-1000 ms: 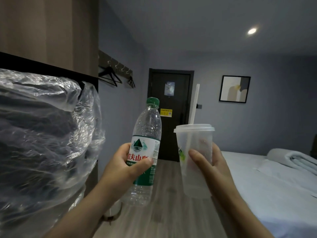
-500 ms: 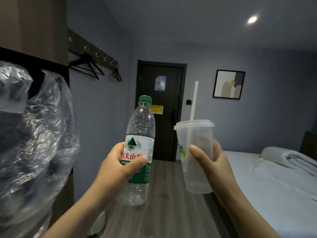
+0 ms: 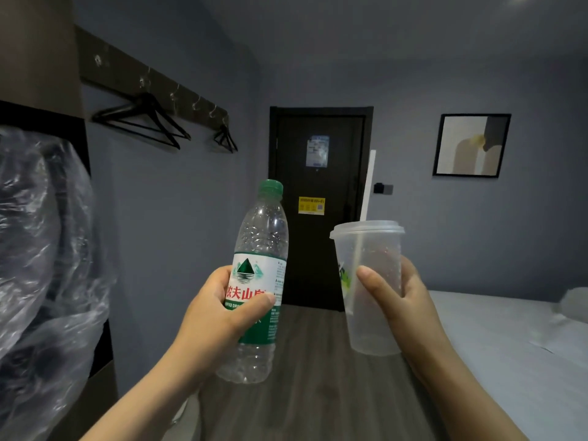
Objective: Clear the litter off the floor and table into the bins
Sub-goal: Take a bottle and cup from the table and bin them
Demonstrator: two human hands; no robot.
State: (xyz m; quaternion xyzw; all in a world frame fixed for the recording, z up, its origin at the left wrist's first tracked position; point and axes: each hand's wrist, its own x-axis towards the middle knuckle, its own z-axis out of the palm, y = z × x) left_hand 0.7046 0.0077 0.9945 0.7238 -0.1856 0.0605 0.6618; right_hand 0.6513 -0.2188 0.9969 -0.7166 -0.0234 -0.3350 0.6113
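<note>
My left hand [image 3: 219,316] grips a clear plastic water bottle [image 3: 259,243] with a green cap and a white-and-green label, held upright at chest height in the middle of the view. My right hand [image 3: 404,300] holds a translucent plastic cup [image 3: 378,249] with a lid and a white straw [image 3: 369,183] standing up out of it. Bottle and cup both look empty and are a short gap apart. No bin shows in the frame.
A crinkled clear plastic bag [image 3: 41,265] bulges in at the left edge. A bed with white sheets [image 3: 509,345] fills the lower right. Wood floor [image 3: 315,377] runs ahead to a dark door [image 3: 318,202]. Black hangers [image 3: 143,122] hang on a wall rail.
The view has swung rightward and slightly down, so the plastic bag slid further toward the left edge. Both hands keep the bottle and cup upright in about the same spots.
</note>
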